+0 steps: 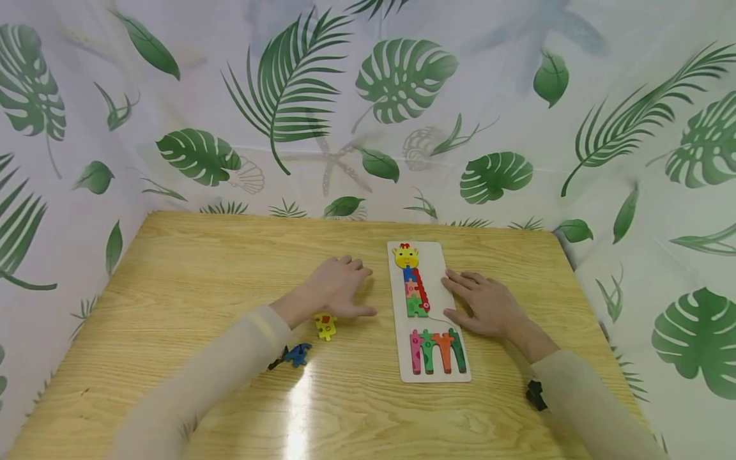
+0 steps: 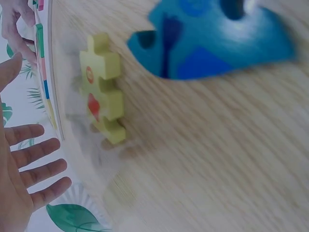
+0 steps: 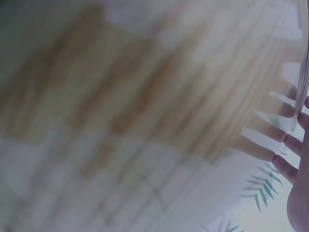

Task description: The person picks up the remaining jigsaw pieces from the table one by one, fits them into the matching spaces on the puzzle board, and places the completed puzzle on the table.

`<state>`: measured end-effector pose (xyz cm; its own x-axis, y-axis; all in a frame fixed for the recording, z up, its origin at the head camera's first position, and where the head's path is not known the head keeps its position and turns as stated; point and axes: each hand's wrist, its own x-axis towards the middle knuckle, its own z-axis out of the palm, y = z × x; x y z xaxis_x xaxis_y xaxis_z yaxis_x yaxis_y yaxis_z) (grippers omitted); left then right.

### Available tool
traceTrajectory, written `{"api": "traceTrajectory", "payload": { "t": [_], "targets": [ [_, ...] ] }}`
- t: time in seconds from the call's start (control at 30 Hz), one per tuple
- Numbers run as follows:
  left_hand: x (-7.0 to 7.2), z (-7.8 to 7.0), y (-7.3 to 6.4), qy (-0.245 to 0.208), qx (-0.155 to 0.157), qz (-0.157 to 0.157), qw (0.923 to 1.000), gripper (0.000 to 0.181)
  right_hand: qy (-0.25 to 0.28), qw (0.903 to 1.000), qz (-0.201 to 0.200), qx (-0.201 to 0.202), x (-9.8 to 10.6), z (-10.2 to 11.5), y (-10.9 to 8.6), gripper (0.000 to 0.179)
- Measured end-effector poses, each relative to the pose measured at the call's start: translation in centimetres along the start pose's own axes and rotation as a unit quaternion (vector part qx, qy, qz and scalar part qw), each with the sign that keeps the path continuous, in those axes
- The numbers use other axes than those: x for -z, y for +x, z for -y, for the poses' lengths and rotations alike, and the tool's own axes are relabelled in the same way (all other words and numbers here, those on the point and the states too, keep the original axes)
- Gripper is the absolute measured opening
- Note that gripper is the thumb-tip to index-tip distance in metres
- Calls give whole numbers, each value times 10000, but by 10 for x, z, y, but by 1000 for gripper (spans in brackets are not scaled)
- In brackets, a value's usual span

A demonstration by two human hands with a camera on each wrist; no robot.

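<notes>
A white puzzle board (image 1: pixel 432 259) lies on the table with a giraffe puzzle partly laid in it: a yellow head (image 1: pixel 406 257), several coloured neck pieces (image 1: pixel 411 289) and several leg pieces (image 1: pixel 427 351). My right hand (image 1: pixel 485 303) rests at the board's right edge, its fingertips touching it. To the left of the board is my left hand (image 1: pixel 339 287), fingers extended and thumb apart, holding nothing. Below its wrist a yellow puzzle piece (image 1: pixel 325 326) with red marks lies loose, and a blue puzzle piece (image 1: pixel 298 354) sits beside my left sleeve. Both show large in the left wrist view.
Wood-grain tabletop (image 1: pixel 230 255) spreads around the board. Leaf-printed white cloth (image 1: pixel 322 160) stands behind the table and along both sides. Small black objects show by each forearm, one (image 1: pixel 536 395) near the right sleeve.
</notes>
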<state>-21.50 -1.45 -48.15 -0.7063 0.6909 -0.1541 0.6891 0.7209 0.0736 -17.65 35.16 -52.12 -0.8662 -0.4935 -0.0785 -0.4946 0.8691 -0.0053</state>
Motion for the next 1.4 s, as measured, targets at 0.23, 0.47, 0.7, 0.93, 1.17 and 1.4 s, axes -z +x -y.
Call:
{"api": "traceTrajectory", "payload": {
  "t": [0.23,0.47,0.7,0.93,1.17,1.4],
  "targets": [
    [0,8,-15,-46,-109,60,9999,89,22,10000,3,-3,-1,0,0,78],
    [-3,16,-29,-46,-347,-40,9994,82,-26,10000,16,-30,-2,0,0,78],
    [-5,23,-45,16,-433,-14,9991,79,-40,10000,15,-10,-2,0,1,78],
    [-3,28,-66,-87,-446,107,9989,79,-7,10000,24,0,-1,0,0,78],
    [-7,32,-83,-215,-511,-19,9985,73,4,10000,-11,12,0,1,0,78],
    [-13,37,-92,-194,-528,-147,9983,70,-3,10000,-63,21,1,1,-1,77]
  ]
}}
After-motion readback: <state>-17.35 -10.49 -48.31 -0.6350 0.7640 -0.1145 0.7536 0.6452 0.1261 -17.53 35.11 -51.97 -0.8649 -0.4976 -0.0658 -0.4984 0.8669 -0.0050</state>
